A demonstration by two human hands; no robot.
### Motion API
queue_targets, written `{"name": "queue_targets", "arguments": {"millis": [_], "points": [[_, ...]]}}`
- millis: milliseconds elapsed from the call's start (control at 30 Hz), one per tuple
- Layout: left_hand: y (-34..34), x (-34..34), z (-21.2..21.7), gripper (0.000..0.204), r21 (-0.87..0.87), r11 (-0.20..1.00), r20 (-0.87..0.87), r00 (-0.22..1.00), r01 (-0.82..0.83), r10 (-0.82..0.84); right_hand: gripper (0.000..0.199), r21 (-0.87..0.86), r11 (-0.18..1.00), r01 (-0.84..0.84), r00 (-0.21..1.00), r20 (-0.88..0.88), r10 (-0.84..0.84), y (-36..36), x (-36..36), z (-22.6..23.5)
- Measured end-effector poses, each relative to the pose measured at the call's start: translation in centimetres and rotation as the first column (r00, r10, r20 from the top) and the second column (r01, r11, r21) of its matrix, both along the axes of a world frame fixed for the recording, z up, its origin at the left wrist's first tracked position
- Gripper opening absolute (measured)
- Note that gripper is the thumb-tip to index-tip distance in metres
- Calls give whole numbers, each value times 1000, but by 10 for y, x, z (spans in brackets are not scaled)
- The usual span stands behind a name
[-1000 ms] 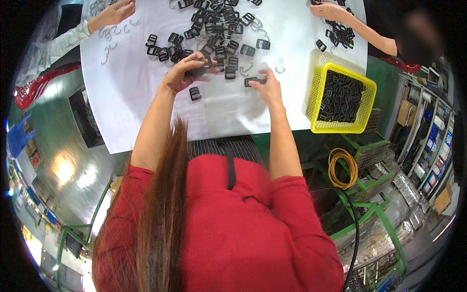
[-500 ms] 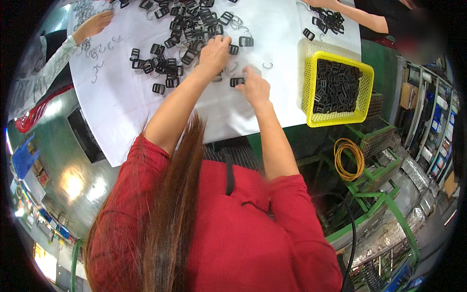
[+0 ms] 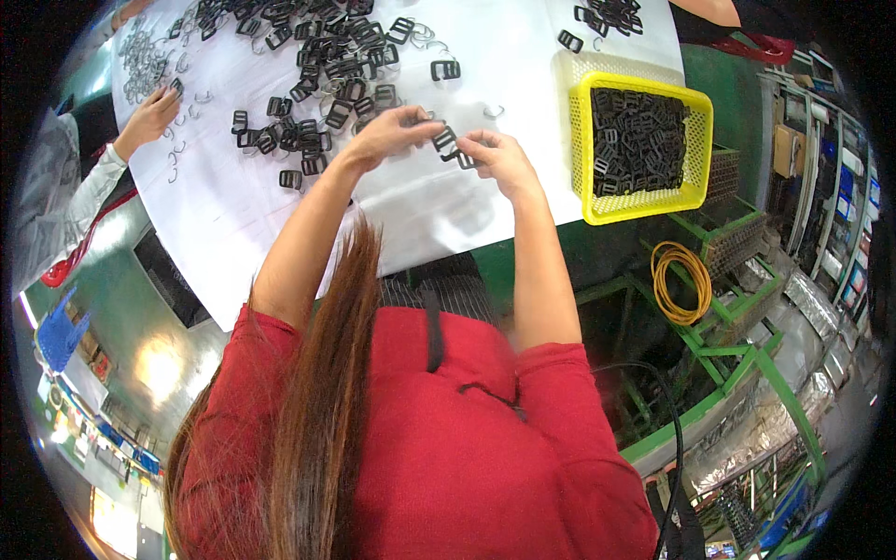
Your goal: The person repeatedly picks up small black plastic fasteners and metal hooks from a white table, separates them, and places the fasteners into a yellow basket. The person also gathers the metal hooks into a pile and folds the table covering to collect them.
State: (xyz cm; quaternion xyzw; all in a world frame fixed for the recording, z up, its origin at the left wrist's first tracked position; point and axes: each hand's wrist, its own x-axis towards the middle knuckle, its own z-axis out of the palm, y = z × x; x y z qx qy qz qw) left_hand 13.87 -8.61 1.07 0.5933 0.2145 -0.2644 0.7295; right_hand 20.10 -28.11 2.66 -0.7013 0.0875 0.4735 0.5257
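My left hand [image 3: 394,136] pinches a black slider buckle [image 3: 445,141] by its near edge, above the white-covered table [image 3: 411,201]. Close against it is a second black slider buckle [image 3: 466,161], gripped between the thumb and fingers of my right hand [image 3: 500,162]. The two buckles meet or overlap between my hands; exactly how they touch is too small to tell. Beyond my left hand spreads a heap of similar black buckles [image 3: 350,91] mixed with thin metal wire rings. One loose buckle [image 3: 446,70] lies apart, farther off.
A yellow perforated basket [image 3: 581,154] full of black buckles stands at the table's right edge. At the left, another person's hand [image 3: 154,119] holds a buckle near scattered wire rings [image 3: 140,63]. More buckles [image 3: 611,16] lie far right. A coiled orange hose [image 3: 680,283] hangs below.
My left hand has left the heap and come nearer with a buckle. My right hand has picked up the buckle beside it, and both hands have come together. The other person's hand has moved nearer.
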Motion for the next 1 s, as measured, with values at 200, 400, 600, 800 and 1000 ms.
{"name": "queue_targets", "arguments": {"millis": [200,400,600,800,1000], "points": [[-16,7,11,21,-28,945,-128,938,-327,321,22,141,962,235,971,15,-239,-5,-1,2],[-18,13,16,22,-276,923,-279,942,-267,188,17,309,736,602,797,-277,-536,3,-14,-4],[-23,3,-15,34,-4,961,-324,910,-276,260,22,233,780,581,814,-187,-550,-16,-13,-10],[-66,40,23,32,66,962,-97,957,-267,272,26,-137,878,459,882,188,-432,-83,0,23],[-206,127,63,58,-96,956,177,940,-277,290,41,-65,747,661,677,481,-557,-179,81,40]]}}
